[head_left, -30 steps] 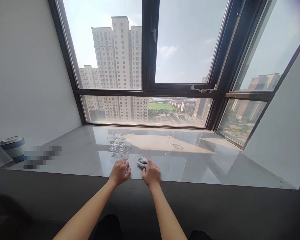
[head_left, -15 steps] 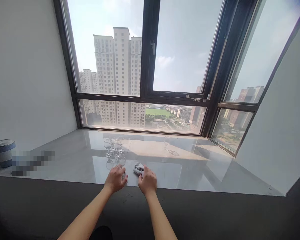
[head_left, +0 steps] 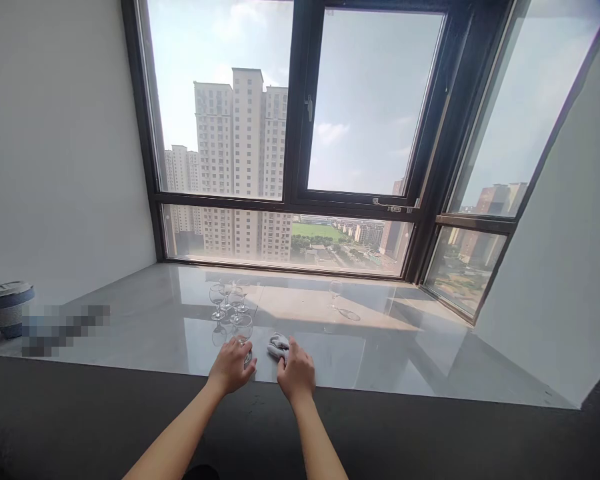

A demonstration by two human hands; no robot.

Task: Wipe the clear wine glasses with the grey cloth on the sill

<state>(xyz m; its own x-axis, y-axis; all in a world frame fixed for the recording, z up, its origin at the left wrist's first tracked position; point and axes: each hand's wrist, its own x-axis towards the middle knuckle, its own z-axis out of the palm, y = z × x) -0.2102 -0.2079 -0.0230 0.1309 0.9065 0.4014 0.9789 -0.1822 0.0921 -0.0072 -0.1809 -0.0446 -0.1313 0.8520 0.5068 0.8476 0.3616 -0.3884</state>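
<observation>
1. The left hand (head_left: 233, 365) grasps the near glass (head_left: 243, 325) low down; it stands upright close to the sill's (head_left: 135, 337) near edge.
2. Just right, the right hand (head_left: 298, 373) holds a cloth (head_left: 277, 343).
3. Hands, glass and cloth have kept nearly their places, so the handling looks no further on.
4. Four glasses (head_left: 236, 295) crowd the space behind it.
5. Farther off: a lone glass (head_left: 335, 289) rightward, a tub (head_left: 11, 312) far left, the window (head_left: 296, 167) beyond.

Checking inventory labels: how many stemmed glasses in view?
6: four clustered glasses beyond the left hand, one glass at that hand, one lone glass farther right. Cluster overlap could hide another.
</observation>
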